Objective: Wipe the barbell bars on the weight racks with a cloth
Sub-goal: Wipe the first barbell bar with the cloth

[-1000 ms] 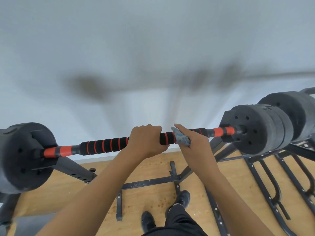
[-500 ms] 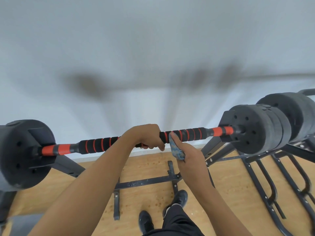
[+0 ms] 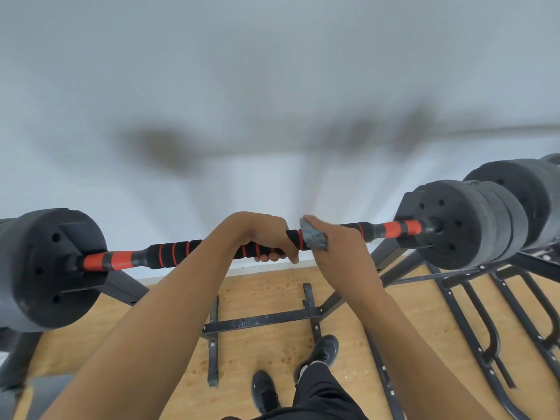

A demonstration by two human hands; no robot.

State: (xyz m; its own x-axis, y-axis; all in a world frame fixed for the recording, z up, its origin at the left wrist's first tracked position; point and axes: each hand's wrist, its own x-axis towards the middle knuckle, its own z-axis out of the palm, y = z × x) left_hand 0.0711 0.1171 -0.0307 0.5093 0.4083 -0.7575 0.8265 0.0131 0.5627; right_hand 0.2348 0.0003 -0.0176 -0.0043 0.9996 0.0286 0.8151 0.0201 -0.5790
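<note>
Head cam, and 0.5 s back the right hand (image 3: 342, 253) had the cloth (image 3: 313, 237) dipped down the front of the bar (image 3: 172, 253). Now it's rolled back up on top, cloth bunched in its grip and pressed on the foam right beside the left hand (image 3: 257, 234). Left hand hasn't budged, fingers curled under the foam, steadying the bar on the rack (image 3: 263, 319). So 1 mid-bar spot is getting scrubbed all the way round. My guess is the stretch toward the right plates (image 3: 463, 222) isn't wiped yet.
</note>
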